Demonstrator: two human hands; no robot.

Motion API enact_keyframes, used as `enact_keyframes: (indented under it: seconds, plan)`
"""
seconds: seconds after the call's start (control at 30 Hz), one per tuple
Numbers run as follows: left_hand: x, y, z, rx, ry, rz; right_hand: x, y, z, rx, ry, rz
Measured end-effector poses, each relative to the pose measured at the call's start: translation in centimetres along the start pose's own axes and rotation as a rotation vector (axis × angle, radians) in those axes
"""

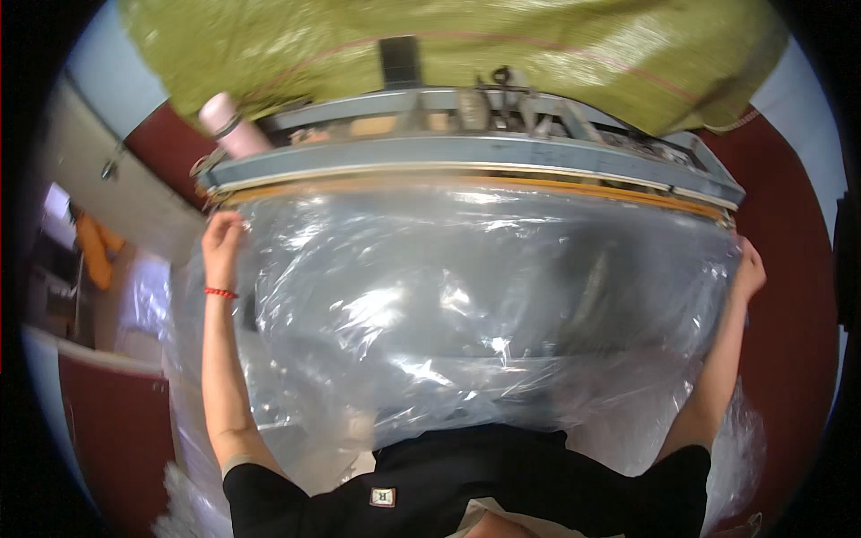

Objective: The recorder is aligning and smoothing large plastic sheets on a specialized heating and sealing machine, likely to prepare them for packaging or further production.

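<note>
A wide sheet of clear plastic film (413, 296) stretches between my two hands, its far edge lying along the orange strip (574, 186) of a long grey metal machine (448, 154). My left hand (222, 235), with a red beaded bracelet at its wrist, pinches the film's far left corner just below the machine's left end. At the opposite end my right hand (752, 269) is closed on the film's right edge. Both arms reach out straight. The film is wrinkled and shiny, and it hangs down toward my body and past my arms on both sides.
A pink bottle (231, 125) stands behind the machine's left end. Several small tools (504, 99) and parts lie in the machine's frame. Yellow-green woven sheeting (538, 54) covers the area behind. An open doorway (108, 260) is on the left, and a dark red and pale blue wall (789, 269) on the right.
</note>
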State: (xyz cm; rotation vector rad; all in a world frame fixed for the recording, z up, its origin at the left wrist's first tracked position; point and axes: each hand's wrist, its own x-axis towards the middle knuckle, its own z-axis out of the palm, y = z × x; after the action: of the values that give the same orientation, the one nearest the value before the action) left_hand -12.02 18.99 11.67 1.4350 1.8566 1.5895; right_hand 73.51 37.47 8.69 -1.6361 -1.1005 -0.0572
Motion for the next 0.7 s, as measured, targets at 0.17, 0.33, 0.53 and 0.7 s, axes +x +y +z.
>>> enact_keyframes:
  seconds: [0.17,0.33,0.53,0.7]
  plan:
    - [-4.4,5.0,-0.1,-0.203,-0.082,0.095,0.0,-3.2,-2.5,-0.399,0.367,-0.450]
    - [-9.6,8.2,-2.4,-0.144,-0.076,0.079,-19.2,-30.4,8.2,0.366,-0.474,-0.508]
    - [-12.1,11.3,-3.9,-0.036,-0.139,0.170,-36.3,-43.6,15.4,0.867,-1.074,-0.990]
    - [-14.2,8.0,-8.4,0.291,-0.560,-0.067,-35.5,-39.9,16.3,0.785,-1.596,-0.519]
